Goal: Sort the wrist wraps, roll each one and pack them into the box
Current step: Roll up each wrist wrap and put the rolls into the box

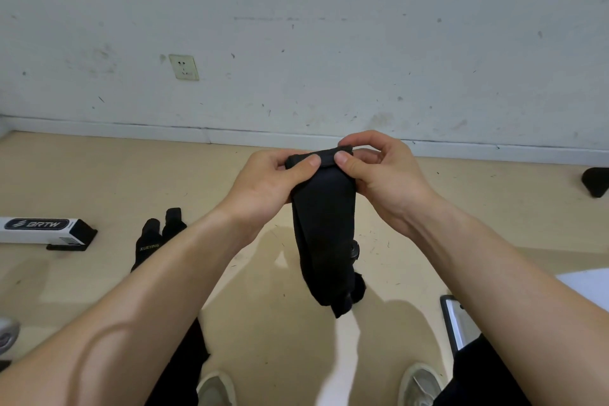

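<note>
At far left a white box [39,229] lies on the floor [99,175], with a black wrap [155,237] just beside it to the right. Left hand [263,184] is raised at centre, reaching up from lower left, thumb and curled fingers pinching the top edge of a second wrap [324,227], which hangs clear of the floor. Right hand [385,175] mirrors it from lower right, thumb and forefinger clamped on the same edge, the two thumbs close together.

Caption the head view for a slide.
Left hand and right hand pinch the top end of a hanging black wrist wrap; a second wrap and the box lie on the floor.
</note>
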